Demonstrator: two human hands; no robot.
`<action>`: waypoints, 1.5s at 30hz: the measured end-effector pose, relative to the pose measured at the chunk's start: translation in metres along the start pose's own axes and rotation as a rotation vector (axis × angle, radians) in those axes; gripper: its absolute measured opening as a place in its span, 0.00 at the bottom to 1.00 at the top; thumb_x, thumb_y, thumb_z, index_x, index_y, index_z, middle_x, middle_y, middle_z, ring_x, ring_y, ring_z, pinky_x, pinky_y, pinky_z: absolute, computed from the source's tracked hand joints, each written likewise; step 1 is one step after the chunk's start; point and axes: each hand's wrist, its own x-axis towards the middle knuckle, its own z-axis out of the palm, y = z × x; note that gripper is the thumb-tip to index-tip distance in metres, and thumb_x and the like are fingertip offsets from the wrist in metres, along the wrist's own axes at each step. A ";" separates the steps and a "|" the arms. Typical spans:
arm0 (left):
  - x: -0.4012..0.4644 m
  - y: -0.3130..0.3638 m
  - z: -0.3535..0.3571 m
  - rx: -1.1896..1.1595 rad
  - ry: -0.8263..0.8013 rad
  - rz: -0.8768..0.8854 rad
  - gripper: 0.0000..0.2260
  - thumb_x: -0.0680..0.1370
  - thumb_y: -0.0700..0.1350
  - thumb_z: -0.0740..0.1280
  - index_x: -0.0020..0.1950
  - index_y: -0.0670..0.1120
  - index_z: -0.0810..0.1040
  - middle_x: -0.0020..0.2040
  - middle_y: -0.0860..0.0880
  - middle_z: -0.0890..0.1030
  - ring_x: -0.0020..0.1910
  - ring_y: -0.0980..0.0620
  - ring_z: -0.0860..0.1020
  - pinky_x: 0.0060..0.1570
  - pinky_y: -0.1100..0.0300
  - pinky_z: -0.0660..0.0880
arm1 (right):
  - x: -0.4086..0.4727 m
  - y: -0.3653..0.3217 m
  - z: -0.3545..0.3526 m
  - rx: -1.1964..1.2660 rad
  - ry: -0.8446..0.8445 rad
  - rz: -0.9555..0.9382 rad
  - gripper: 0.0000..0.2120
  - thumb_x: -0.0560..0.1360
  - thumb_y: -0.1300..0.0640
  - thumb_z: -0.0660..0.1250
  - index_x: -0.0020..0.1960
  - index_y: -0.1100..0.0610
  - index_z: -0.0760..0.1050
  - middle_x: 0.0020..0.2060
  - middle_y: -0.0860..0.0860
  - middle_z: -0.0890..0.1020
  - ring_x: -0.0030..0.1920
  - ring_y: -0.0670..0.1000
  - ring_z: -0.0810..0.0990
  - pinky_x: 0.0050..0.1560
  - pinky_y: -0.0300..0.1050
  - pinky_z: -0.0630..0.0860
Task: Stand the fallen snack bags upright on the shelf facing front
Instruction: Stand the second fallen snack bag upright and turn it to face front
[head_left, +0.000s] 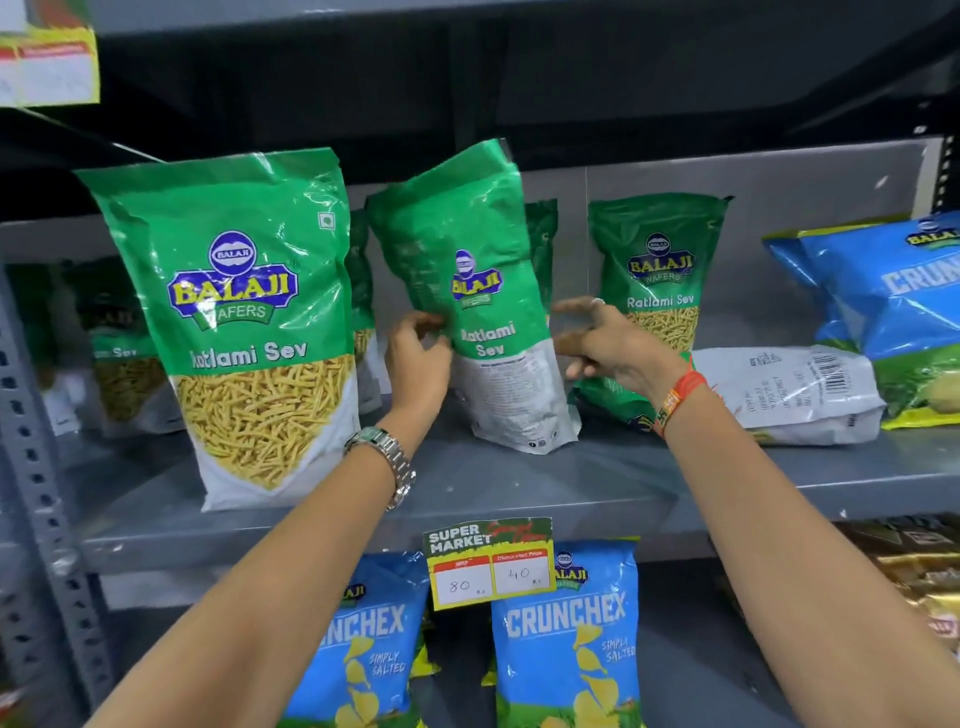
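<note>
A green Ratlami Sev bag (483, 291) stands on the grey shelf (519, 493) in the middle, tilted left and turned so its side and back show. My left hand (415, 358) pinches its left edge. My right hand (602, 343) is at its right edge with fingers spread, touching or just off it. A large Ratlami Sev bag (244, 322) stands upright, front-facing, at the left. Another upright one (657, 275) stands behind my right hand. A bag (784, 395) lies flat at the right, white back up.
Blue Crunchex bags (893, 306) lean at the right end of the shelf. More green bags (119, 353) stand further back on the left. A price tag (488, 561) hangs from the shelf edge, with Crunchex bags (566, 639) below. A perforated upright post (36, 467) borders the left.
</note>
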 end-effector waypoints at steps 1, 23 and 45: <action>-0.002 0.002 0.000 -0.019 -0.034 -0.032 0.12 0.75 0.34 0.61 0.57 0.38 0.76 0.53 0.42 0.80 0.56 0.45 0.76 0.50 0.66 0.67 | -0.001 -0.001 0.001 0.007 -0.015 -0.011 0.28 0.74 0.69 0.66 0.71 0.59 0.62 0.42 0.58 0.79 0.16 0.43 0.73 0.18 0.32 0.71; 0.002 0.004 0.014 -0.250 -0.424 -0.163 0.23 0.71 0.48 0.72 0.64 0.41 0.75 0.57 0.43 0.83 0.48 0.49 0.83 0.49 0.57 0.80 | 0.022 0.021 0.007 -0.108 -0.044 -0.034 0.42 0.65 0.57 0.78 0.72 0.57 0.59 0.61 0.53 0.71 0.59 0.51 0.73 0.57 0.51 0.77; 0.027 -0.015 0.019 -0.278 0.007 -0.383 0.22 0.80 0.52 0.58 0.69 0.40 0.70 0.69 0.43 0.73 0.68 0.44 0.71 0.69 0.49 0.67 | 0.029 0.021 0.001 0.158 -0.133 0.052 0.48 0.56 0.46 0.81 0.69 0.57 0.64 0.57 0.54 0.81 0.43 0.50 0.78 0.39 0.45 0.71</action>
